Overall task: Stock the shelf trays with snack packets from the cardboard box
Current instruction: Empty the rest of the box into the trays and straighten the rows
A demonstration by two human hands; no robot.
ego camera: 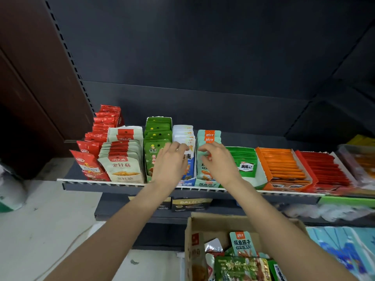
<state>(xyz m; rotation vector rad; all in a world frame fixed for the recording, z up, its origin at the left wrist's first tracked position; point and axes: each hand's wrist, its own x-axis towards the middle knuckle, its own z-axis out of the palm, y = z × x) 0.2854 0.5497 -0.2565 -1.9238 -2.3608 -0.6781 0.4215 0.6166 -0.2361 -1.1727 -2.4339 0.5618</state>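
Both arms reach up to the black shelf (142, 186). My left hand (171, 161) rests with curled fingers on the top edges of the blue-and-white packets (187, 138) in their tray. My right hand (218, 159) pinches the front teal packet (205, 173) in the neighbouring teal tray. The cardboard box (211, 222) stands open at the bottom middle, below my right arm. In it lie a teal packet (241, 243), a green packet (235, 268) and other loose ones.
Trays fill the shelf from left to right: red packets (95, 151), white mushroom packets (123, 159), green packets (157, 131), bright green ones (245, 159), orange sticks (284, 165), red sticks (324, 169). A lower shelf holds dark boxes (190, 203). Blue packs (345, 250) lie at the bottom right.
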